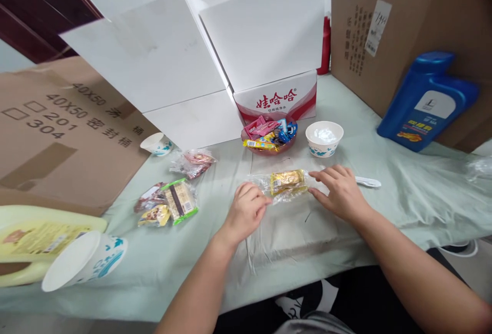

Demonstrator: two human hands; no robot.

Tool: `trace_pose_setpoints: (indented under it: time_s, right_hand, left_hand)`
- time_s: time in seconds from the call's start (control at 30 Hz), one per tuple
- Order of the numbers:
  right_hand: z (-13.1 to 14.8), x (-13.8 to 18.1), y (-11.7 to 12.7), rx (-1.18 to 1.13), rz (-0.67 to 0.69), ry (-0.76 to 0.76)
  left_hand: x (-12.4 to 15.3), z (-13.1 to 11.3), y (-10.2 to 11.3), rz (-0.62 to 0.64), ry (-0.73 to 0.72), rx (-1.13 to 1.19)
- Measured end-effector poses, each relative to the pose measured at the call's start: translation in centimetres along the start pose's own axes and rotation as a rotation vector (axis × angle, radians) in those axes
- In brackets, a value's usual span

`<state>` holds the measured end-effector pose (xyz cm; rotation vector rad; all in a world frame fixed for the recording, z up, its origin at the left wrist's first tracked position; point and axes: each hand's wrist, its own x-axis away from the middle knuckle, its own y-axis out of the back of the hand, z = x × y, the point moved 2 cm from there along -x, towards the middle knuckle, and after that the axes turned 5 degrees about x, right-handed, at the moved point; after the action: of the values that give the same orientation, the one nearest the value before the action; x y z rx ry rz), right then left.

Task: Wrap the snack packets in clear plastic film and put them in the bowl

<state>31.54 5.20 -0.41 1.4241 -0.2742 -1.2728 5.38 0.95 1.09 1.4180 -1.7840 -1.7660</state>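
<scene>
A clear plastic bag (265,183) lies on the table in front of me with a gold-wrapped snack (288,181) inside it. My left hand (246,208) is closed, its curled fingers pinching the bag's left end. At the opposite end, my right hand (340,190) has thumb and forefinger on either side of the plastic, with the end of the bag between them. A white plastic knife or spoon handle (368,182) sticks out beyond my right hand; its other end is hidden.
Behind the bag stand a bowl of wrapped snacks (269,139) and a paper bowl (325,139). Filled bags (169,203) lie to the left. Cardboard boxes (69,134), a white carton (277,98), a blue bottle (426,103) and a tipped paper bowl (88,262) stand around.
</scene>
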Motion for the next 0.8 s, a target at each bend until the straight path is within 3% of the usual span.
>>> trace_pose_setpoints:
  time_s: [0.13, 0.2, 0.33, 0.43, 0.57, 0.67, 0.8]
  right_hand:
    - [1.6, 0.2, 1.7, -0.107, 0.002, 0.246]
    - [2.8, 0.6, 1.6, -0.154, 0.123, 0.346]
    - [4.3, 1.4, -0.2, 0.021, 0.439, 0.308]
    - [4.4, 1.5, -0.9, 0.137, 0.532, 0.213]
    - [3.2, 1.0, -0.7, 0.171, 0.45, 0.096]
    - [1.8, 0.8, -1.1, 0.151, 0.323, 0.056]
    - [0.3, 1.2, -2.8, 0.109, 0.344, 0.01]
  left_hand:
    - [1.0, -2.9, 1.5, 0.424, -0.027, 0.09]
    - [1.4, -3.7, 1.5, 0.495, 0.029, 0.073]
    - [1.4, -3.7, 0.0, 0.353, 0.097, -0.054]
    - [1.3, -2.6, -1.7, 0.238, 0.172, -0.193]
    - [1.1, -1.5, -2.6, 0.088, 0.329, -0.28]
    - [0.0, -1.3, -2.6, 0.017, 0.26, -0.272]
    - [-2.9, -0.3, -2.9, 0.05, 0.148, -0.201]
